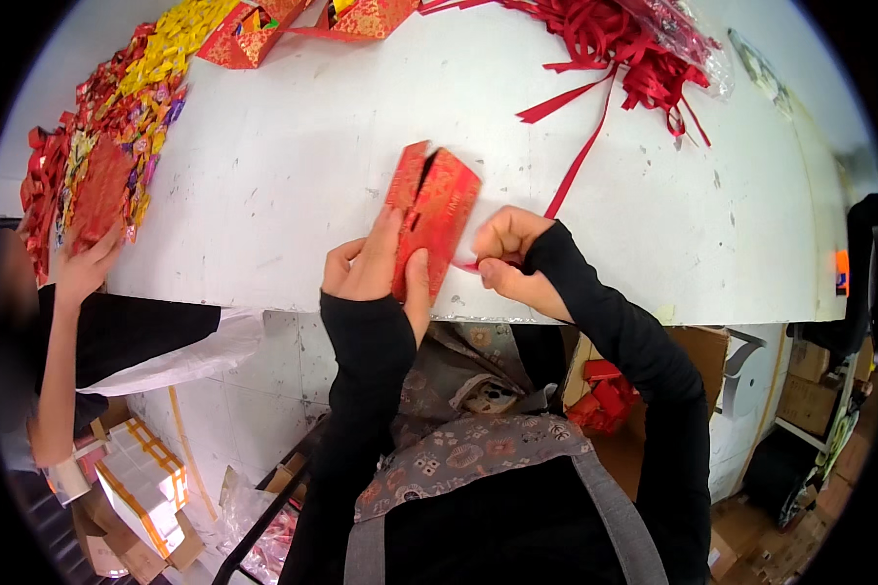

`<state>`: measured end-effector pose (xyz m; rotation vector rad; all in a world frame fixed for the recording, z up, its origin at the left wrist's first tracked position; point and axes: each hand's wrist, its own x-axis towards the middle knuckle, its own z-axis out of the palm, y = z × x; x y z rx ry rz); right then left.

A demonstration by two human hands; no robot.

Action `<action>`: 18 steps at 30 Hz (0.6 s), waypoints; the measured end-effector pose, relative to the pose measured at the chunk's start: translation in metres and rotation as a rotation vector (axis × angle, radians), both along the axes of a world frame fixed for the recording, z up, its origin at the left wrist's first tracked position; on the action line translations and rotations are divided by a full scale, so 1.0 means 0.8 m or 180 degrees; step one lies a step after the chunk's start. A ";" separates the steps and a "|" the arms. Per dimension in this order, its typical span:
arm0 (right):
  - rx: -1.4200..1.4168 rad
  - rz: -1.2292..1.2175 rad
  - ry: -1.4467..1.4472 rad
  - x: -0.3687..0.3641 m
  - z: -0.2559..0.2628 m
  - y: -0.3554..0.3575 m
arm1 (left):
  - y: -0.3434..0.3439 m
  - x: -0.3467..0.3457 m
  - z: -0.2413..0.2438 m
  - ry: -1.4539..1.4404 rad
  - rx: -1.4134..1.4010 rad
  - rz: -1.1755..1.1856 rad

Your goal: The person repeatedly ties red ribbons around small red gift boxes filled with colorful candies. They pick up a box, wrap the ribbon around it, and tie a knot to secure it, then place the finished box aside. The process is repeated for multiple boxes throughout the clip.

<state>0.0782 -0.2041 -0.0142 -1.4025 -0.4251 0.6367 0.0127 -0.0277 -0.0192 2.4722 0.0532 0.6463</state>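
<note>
My left hand (373, 263) grips a red paper box (446, 201) with gold print, tilted above the white table. A dark gap shows between the flaps at the box's far end. Close to its right side, my right hand (516, 259) has its fingers curled on a red ribbon (582, 161). One length of that ribbon stretches from behind the hand towards the ribbon pile. A short piece also shows between my fingers and the box, but whether it touches the box I cannot tell.
A heap of wrapped sweets (143, 110) lies at left, where another person's hand (88, 263) holds a red packet (102, 190). Folded red boxes (245, 36) stand at the far edge. Red ribbons (614, 44) are piled far right. A carton (691, 351) with red pieces sits below the table (285, 183).
</note>
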 end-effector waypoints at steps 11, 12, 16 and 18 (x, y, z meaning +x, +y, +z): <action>-0.0106 -0.0686 0.0579 -0.006 0.007 -0.019 | -0.007 -0.006 -0.007 -0.0037 -0.0040 -0.0103; -0.0322 -0.0706 0.0483 -0.004 0.012 -0.014 | -0.008 -0.006 -0.007 -0.0020 -0.0050 -0.0111; -0.0672 -0.0868 0.0207 -0.009 0.000 -0.006 | -0.010 -0.009 -0.008 0.0019 -0.0087 -0.0123; -0.0680 -0.1108 0.0162 -0.011 -0.009 -0.005 | -0.010 -0.009 -0.008 0.0013 -0.0083 -0.0117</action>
